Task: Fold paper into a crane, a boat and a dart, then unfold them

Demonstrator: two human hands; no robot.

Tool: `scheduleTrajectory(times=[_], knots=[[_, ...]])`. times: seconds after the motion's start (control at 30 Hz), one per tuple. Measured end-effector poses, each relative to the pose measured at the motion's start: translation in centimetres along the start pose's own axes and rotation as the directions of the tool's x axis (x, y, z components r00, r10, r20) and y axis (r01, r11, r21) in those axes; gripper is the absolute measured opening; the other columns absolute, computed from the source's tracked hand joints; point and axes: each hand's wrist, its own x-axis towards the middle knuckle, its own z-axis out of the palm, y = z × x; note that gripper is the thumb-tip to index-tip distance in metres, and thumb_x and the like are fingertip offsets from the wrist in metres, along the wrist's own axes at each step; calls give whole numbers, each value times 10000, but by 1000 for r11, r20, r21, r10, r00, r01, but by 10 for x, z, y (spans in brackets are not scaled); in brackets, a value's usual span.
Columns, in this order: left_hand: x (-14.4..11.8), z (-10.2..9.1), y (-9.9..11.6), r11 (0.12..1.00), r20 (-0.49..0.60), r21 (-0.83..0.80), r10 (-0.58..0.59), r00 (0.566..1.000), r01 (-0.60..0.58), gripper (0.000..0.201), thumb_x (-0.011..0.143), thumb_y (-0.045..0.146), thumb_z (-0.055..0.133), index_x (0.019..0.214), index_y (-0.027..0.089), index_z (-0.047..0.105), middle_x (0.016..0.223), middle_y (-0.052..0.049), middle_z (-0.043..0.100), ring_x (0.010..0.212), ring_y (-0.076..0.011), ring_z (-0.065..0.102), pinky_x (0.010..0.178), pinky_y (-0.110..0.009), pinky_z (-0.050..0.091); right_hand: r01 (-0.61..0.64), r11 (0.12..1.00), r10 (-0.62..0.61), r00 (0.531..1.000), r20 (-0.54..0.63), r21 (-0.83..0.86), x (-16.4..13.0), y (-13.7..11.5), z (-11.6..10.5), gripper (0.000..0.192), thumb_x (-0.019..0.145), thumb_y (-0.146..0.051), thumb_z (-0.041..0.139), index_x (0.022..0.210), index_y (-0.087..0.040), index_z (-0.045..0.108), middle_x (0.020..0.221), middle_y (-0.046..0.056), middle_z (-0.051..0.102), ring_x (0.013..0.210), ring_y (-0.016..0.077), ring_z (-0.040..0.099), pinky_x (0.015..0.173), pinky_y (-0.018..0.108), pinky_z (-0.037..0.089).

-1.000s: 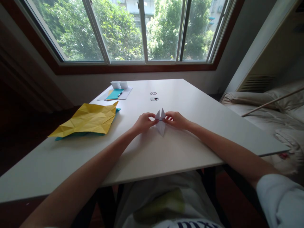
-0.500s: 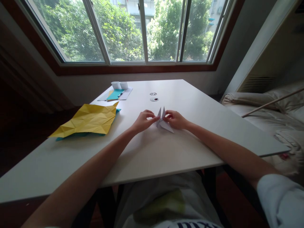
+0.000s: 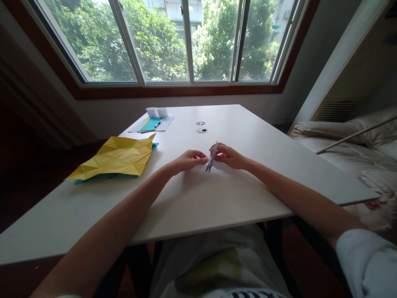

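A small piece of folded white paper [image 3: 211, 159] stands nearly edge-on above the table, its layers pressed into a narrow, pointed shape. My right hand [image 3: 228, 156] pinches it from the right, some fingers hidden behind the paper. From the left, my left hand [image 3: 190, 160] has thumb and fingertips drawn together at the paper's lower left side. How much of the paper lies between those left fingertips is too small to see clearly.
On the white table [image 3: 186, 211], a creased yellow sheet [image 3: 114, 156] lies over a teal sheet [image 3: 107, 177] at left. Farther back are a teal paper [image 3: 151, 123], a pen [image 3: 159, 123] and white folded paper boxes [image 3: 156, 111]. A round cable hole [image 3: 201, 130] sits mid-table.
The folded paper has turned from two spread upright points with a flap to a narrow edge-on shape. My left hand has lowered slightly; the right stays near the same spot.
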Motion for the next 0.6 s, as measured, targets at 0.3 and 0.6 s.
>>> scheduleTrajectory(times=[0.3, 0.6], knots=[[8, -1, -8, 889, -210, -451, -17, 978, -81, 312, 627, 369, 734, 774, 133, 591, 702, -13, 601, 637, -110, 560, 571, -221, 361, -340, 893, 429, 842, -327, 295, 6, 1, -5, 475, 758, -404, 595, 1173, -221, 456, 1212, 94, 507, 1063, 194, 503, 867, 347, 431], [6, 20, 4, 770, -258, -638, -169, 951, -36, 343, 604, 213, 757, 845, 130, 528, 738, -57, 669, 721, -176, 652, 652, -262, 446, -453, 629, 578, 816, 10, 632, 5, -12, -2, 253, 709, -382, 673, 834, -165, 640, 854, 52, 642, 749, 117, 586, 622, 209, 465]])
